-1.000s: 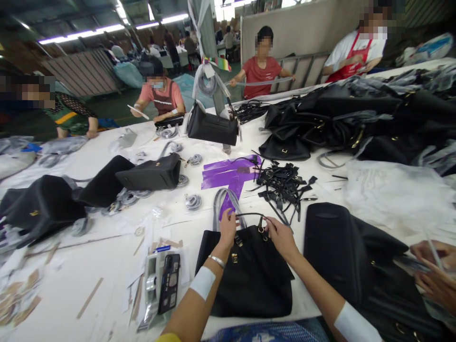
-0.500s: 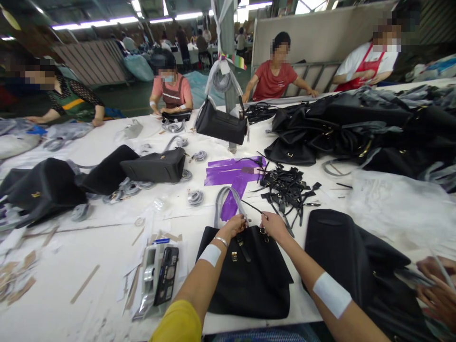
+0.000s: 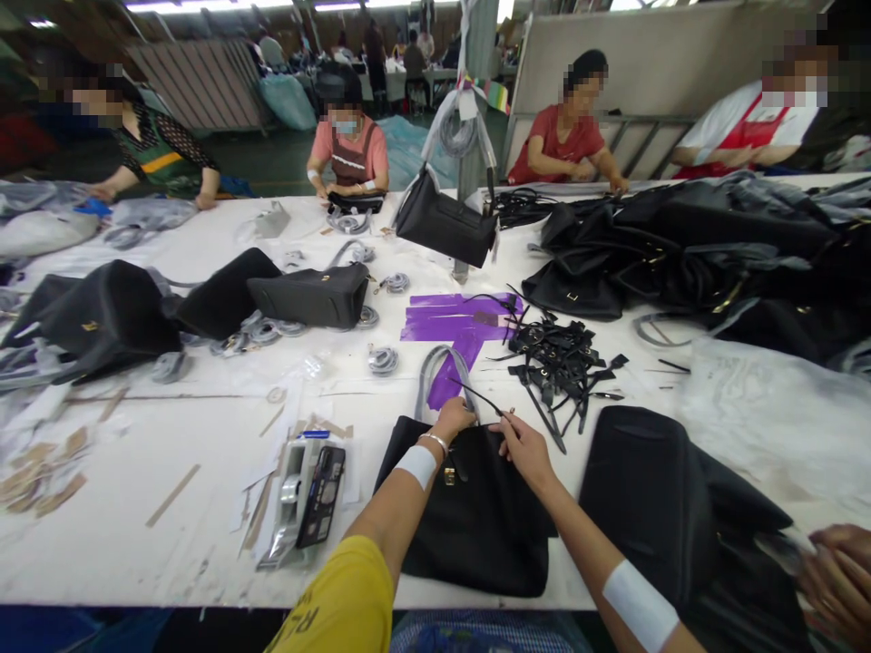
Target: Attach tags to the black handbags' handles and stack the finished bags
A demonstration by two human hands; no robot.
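The black handbag (image 3: 486, 526), a gold clasp (image 3: 449, 476) on its front, rests at the near edge of the white table (image 3: 170, 562), the left hand (image 3: 455, 417) curled at its top, grip unclear, the right hand (image 3: 523, 446) closely pinching a thin black strap (image 3: 480, 395), near heaped black tags (image 3: 562, 358).

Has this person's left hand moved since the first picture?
Yes: the left hand has shifted rightward, judged against the purple strips further back.
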